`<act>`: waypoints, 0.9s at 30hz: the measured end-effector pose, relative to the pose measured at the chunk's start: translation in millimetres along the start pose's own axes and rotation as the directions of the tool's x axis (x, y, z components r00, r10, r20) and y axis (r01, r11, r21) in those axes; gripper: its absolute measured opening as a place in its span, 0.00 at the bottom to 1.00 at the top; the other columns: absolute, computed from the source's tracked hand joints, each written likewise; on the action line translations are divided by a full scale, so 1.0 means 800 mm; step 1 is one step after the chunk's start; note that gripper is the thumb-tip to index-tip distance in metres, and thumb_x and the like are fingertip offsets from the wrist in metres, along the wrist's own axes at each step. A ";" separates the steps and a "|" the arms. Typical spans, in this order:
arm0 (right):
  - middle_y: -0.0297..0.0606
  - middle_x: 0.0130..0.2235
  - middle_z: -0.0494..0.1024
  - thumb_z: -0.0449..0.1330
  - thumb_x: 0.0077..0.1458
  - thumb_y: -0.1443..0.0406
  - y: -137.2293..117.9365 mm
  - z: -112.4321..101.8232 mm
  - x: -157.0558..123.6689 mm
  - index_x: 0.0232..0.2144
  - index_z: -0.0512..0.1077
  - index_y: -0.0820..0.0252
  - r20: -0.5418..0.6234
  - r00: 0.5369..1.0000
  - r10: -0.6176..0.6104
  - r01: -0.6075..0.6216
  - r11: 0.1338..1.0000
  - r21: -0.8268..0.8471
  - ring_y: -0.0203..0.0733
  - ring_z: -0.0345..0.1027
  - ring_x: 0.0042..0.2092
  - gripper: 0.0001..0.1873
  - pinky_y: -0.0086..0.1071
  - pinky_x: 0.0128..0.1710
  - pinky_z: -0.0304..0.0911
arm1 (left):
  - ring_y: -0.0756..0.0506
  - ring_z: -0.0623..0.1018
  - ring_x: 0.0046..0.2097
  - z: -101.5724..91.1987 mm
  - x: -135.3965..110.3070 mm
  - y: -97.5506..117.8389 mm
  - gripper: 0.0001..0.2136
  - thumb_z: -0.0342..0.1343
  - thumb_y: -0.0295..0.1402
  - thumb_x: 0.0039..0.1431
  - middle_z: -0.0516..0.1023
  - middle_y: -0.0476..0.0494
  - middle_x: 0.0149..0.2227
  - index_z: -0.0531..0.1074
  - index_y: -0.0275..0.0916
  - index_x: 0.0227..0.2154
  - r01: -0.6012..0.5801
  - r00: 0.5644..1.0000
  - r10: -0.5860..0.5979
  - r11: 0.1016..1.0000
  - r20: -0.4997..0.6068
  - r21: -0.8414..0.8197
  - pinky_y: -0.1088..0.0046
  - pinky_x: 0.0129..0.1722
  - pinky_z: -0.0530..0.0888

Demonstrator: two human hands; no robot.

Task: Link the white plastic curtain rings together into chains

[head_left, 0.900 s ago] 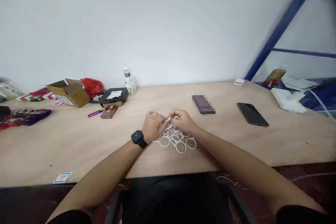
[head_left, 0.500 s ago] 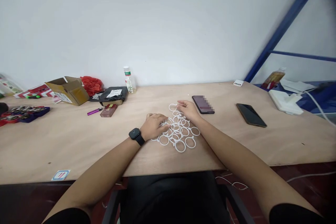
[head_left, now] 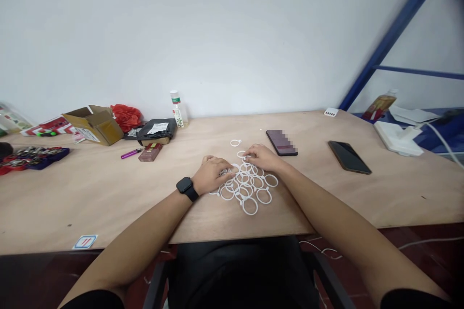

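Observation:
A pile of several white plastic rings (head_left: 250,188) lies on the wooden table (head_left: 108,193) right in front of me. My left hand (head_left: 212,174), with a black watch (head_left: 185,186) on its wrist, rests on the pile's left edge, its fingers curled over the rings there. At the pile's far edge, the fingertips of my right hand (head_left: 264,157) are closed on a white ring (head_left: 242,154). One single white ring (head_left: 235,143) lies apart, just beyond the pile.
Two dark phones (head_left: 282,142) (head_left: 348,156) lie to the right. At the back left are a cardboard box (head_left: 94,124), a red bag (head_left: 126,117), a black parcel (head_left: 156,131), a small bottle (head_left: 177,108), a purple lighter (head_left: 130,154) and a small brown box (head_left: 150,152). A blue metal frame (head_left: 391,29) stands on the right.
Both hands held one ring together above the pile. The right hand then set a ring down beyond the pile and came back to the pile's far edge. The left hand settled onto the rings.

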State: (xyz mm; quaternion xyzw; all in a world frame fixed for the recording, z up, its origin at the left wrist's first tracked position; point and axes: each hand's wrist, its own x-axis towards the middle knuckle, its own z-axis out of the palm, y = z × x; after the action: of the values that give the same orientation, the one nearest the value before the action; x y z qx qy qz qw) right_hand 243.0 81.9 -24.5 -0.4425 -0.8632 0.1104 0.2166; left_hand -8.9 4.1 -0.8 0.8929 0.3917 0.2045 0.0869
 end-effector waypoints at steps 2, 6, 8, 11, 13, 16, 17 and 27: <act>0.40 0.39 0.76 0.63 0.52 0.65 -0.007 0.002 0.000 0.33 0.79 0.57 -0.030 1.000 0.004 -0.004 1.000 0.027 0.44 0.69 0.43 0.06 0.36 0.47 0.62 | 0.44 0.76 0.48 0.001 0.001 0.000 0.16 0.48 0.47 0.65 0.80 0.45 0.45 0.75 0.45 0.43 0.008 1.000 -0.008 1.000 -0.014 0.001 0.58 0.54 0.59; 0.39 0.40 0.73 0.62 0.52 0.68 -0.027 -0.001 -0.004 0.31 0.77 0.58 -0.102 0.995 -0.001 0.016 0.988 0.152 0.41 0.68 0.43 0.03 0.34 0.45 0.62 | 0.43 0.75 0.48 0.005 0.003 -0.003 0.15 0.50 0.46 0.64 0.79 0.44 0.45 0.75 0.45 0.44 0.030 0.995 -0.029 1.000 -0.092 0.004 0.58 0.54 0.60; 0.39 0.42 0.71 0.60 0.55 0.67 -0.042 -0.004 -0.007 0.32 0.76 0.58 -0.126 0.992 -0.018 0.049 0.967 0.250 0.39 0.67 0.40 0.04 0.32 0.41 0.62 | 0.43 0.74 0.50 0.008 0.003 -0.005 0.15 0.51 0.44 0.64 0.77 0.43 0.48 0.72 0.45 0.48 0.034 0.985 -0.032 0.999 -0.171 0.009 0.59 0.53 0.62; 0.38 0.41 0.72 0.57 0.58 0.65 -0.067 -0.007 -0.014 0.34 0.74 0.59 -0.111 0.991 -0.071 0.107 0.927 0.359 0.36 0.65 0.35 0.06 0.30 0.37 0.62 | 0.43 0.72 0.53 0.010 0.003 -0.007 0.16 0.52 0.41 0.64 0.74 0.42 0.52 0.70 0.44 0.52 0.011 0.960 -0.004 1.000 -0.281 0.027 0.61 0.53 0.63; 0.37 0.37 0.73 0.56 0.58 0.64 -0.079 -0.006 -0.018 0.35 0.73 0.59 -0.101 0.990 -0.095 0.127 0.910 0.394 0.36 0.65 0.34 0.06 0.30 0.36 0.61 | 0.44 0.72 0.52 0.010 0.003 -0.007 0.14 0.52 0.41 0.64 0.75 0.42 0.50 0.72 0.44 0.50 -0.007 0.949 0.019 0.999 -0.314 0.039 0.62 0.53 0.63; 0.35 0.34 0.74 0.55 0.59 0.63 -0.089 -0.001 -0.023 0.36 0.73 0.60 -0.052 0.996 -0.073 0.088 0.890 0.447 0.36 0.66 0.33 0.08 0.29 0.34 0.60 | 0.45 0.74 0.46 0.007 0.003 -0.005 0.12 0.51 0.41 0.65 0.79 0.44 0.43 0.75 0.44 0.44 -0.018 0.959 0.030 0.999 -0.282 0.046 0.61 0.52 0.62; 0.35 0.33 0.75 0.55 0.60 0.63 -0.091 0.001 -0.023 0.36 0.73 0.60 -0.035 0.998 -0.060 0.069 0.884 0.461 0.36 0.66 0.33 0.09 0.29 0.34 0.60 | 0.46 0.75 0.44 0.006 0.003 -0.004 0.12 0.50 0.41 0.66 0.80 0.45 0.41 0.75 0.44 0.43 -0.016 0.965 0.028 0.999 -0.262 0.046 0.61 0.52 0.61; 0.37 0.34 0.80 0.58 0.55 0.64 -0.095 0.005 -0.024 0.37 0.77 0.59 -0.187 0.982 -0.010 0.091 0.899 0.429 0.38 0.72 0.33 0.09 0.30 0.35 0.66 | 0.47 0.76 0.38 0.000 0.005 0.004 0.15 0.47 0.44 0.66 0.81 0.46 0.33 0.77 0.42 0.37 0.029 0.971 -0.021 0.999 -0.239 0.029 0.61 0.52 0.61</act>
State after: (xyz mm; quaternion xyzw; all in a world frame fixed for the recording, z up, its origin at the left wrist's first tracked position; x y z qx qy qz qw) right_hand 196.9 22.1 -4.4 -0.3684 -0.8046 0.2544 0.3902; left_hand -4.7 4.9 1.1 0.8581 0.4139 0.3027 0.0274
